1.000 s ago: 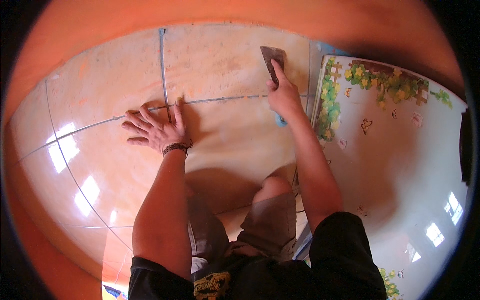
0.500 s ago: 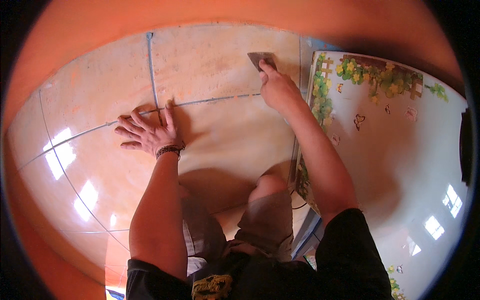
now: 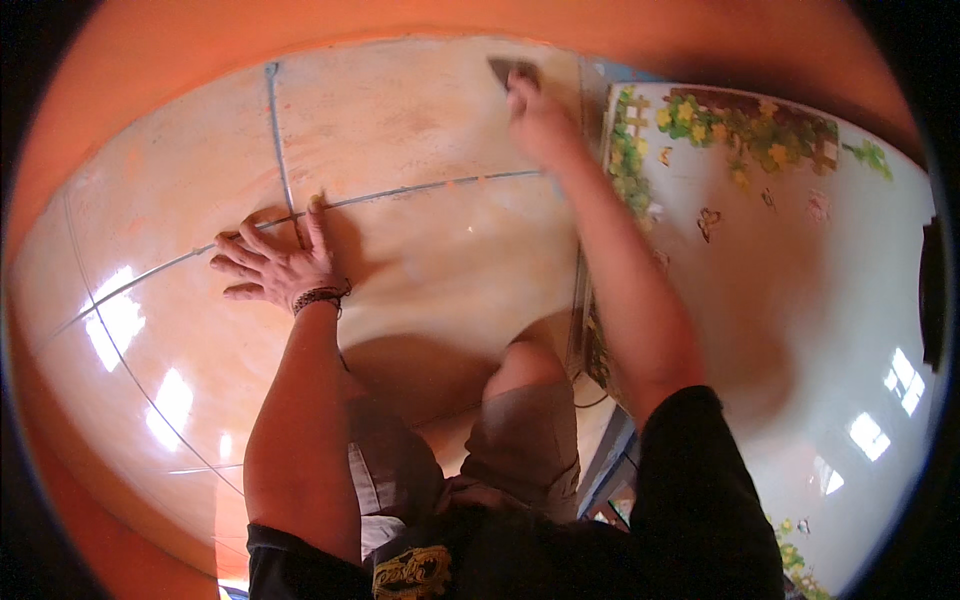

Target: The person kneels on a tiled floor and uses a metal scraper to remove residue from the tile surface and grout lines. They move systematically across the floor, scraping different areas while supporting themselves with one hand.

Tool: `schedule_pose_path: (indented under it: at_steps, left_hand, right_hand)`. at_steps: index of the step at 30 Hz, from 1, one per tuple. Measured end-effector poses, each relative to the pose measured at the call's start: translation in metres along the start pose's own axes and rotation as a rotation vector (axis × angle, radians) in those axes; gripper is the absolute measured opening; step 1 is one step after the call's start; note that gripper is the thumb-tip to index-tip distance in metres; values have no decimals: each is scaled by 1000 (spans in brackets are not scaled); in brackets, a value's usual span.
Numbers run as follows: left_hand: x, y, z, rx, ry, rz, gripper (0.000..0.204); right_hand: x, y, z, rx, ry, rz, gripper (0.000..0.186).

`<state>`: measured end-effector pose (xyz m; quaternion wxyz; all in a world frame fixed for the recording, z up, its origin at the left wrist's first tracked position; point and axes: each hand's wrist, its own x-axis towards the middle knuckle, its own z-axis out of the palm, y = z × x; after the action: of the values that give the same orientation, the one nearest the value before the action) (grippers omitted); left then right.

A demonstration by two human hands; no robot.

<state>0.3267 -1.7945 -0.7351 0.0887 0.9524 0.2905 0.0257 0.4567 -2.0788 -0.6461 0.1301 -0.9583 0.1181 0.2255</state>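
Observation:
My left hand (image 3: 275, 262) rests palm down with fingers spread on the glossy cream floor tiles (image 3: 440, 260), across the meeting point of two grey grout lines. A dark braided bracelet (image 3: 320, 296) circles that wrist. Farther out and to the right, my right hand (image 3: 540, 125) is closed around a putty knife (image 3: 514, 74). Its dark, flared blade lies at the far tile, close to the foot of the wall. Motion blurs the hand and blade, and my fingers hide the handle. Orange smudges and specks mark the far tiles.
An orange wall (image 3: 420, 18) curves along the far side. To my right stands a glossy white cabinet-like surface (image 3: 780, 300) with flower and butterfly decals, its edge close to my right forearm. My bent knee (image 3: 525, 365) is below, between my arms.
My right hand has pushed the putty knife farther away, toward the wall. My left hand stays on the same grout crossing, while the whole view has shifted slightly.

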Motion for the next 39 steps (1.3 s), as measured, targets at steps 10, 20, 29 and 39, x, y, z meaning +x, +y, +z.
schedule_pose_path:
  at_steps: [10, 20, 29, 39]
  left_hand:
    - [-1, 1, 3, 42, 13, -13, 93]
    - [-1, -3, 5, 45, 36, 18, 92]
    - [-2, 4, 5, 57, 57, 19, 92]
    - [-3, 1, 1, 46, 54, 32, 92]
  right_hand:
    - [-3, 68, 17, -12, 129, -8, 43]
    - [-35, 78, 26, 125, 179, 224, 43]
    - [-27, 65, 21, 143, 249, 307, 41]
    - [-4, 54, 11, 0, 226, 144, 40]
